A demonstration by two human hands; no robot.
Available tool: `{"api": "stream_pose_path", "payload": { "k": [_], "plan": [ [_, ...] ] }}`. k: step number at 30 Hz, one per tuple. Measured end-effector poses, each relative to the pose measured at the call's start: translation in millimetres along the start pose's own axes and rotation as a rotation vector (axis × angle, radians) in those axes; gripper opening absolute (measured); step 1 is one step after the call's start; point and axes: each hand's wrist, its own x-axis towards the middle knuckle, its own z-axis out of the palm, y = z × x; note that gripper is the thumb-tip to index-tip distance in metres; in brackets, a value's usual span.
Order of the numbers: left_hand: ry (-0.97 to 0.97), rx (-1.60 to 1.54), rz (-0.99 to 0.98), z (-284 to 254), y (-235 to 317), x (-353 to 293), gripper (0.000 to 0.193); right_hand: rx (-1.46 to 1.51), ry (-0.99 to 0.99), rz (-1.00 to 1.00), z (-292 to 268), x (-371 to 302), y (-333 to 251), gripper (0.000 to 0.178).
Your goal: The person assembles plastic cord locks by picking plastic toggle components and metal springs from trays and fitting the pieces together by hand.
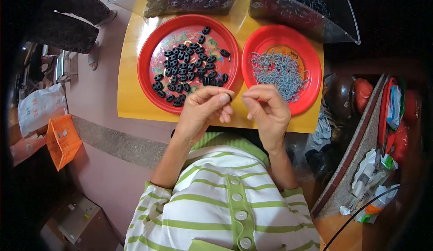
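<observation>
My left hand (208,109) is closed, thumb and forefinger pinching a small black piece (229,96) of which only a dark edge shows. Close by on its right, my right hand (270,113) is closed too, its thumb and fingertips together; whatever they hold is too small to make out. Both hands hover over the table's near edge, slightly apart. Beyond the left one lies a round red tray (145,77) with many black two-holed pieces (182,66) on its flowered base. A smaller red plate (314,70) beyond my right hand carries a pile of thin grey screw-like pieces (280,76).
Two clear plastic bins (288,19) of black parts stand at the yellow table's (128,93) far edge. At the far left are another person's legs (74,25). An orange bag (63,138) sits on the left; a cluttered shelf (352,161) runs along the right.
</observation>
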Motion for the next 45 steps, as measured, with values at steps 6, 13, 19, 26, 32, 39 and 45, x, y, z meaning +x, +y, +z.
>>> {"api": "stream_pose_path", "payload": {
  "k": [6, 13, 19, 26, 32, 39, 45],
  "plan": [
    [0.025, -0.031, 0.1, -10, 11, 2, 0.023, 0.094, -0.034, 0.078, 3, 11, 2, 0.008],
    [0.069, 0.025, 0.148, -7, 8, 7, 0.034, 0.026, -0.101, 0.048, 11, 15, 13, 0.01],
    [0.082, 0.078, 0.137, -7, 11, 12, 0.037, 0.165, -0.013, 0.101, 18, 19, 23, 0.007],
    [0.12, 0.097, 0.077, -12, 8, 15, 0.023, 0.341, -0.032, 0.272, 25, 16, 30, 0.01],
    [0.138, 0.044, 0.075, -15, 5, 19, 0.014, 0.325, -0.054, 0.351, 25, 16, 35, 0.011],
    [0.129, 0.082, 0.07, -8, 5, 20, 0.014, 0.295, -0.038, 0.351, 20, 16, 33, 0.013],
    [0.139, 0.161, 0.11, -4, 4, 17, 0.013, 0.29, -0.049, 0.335, 20, 14, 32, 0.011]
  ]
}}
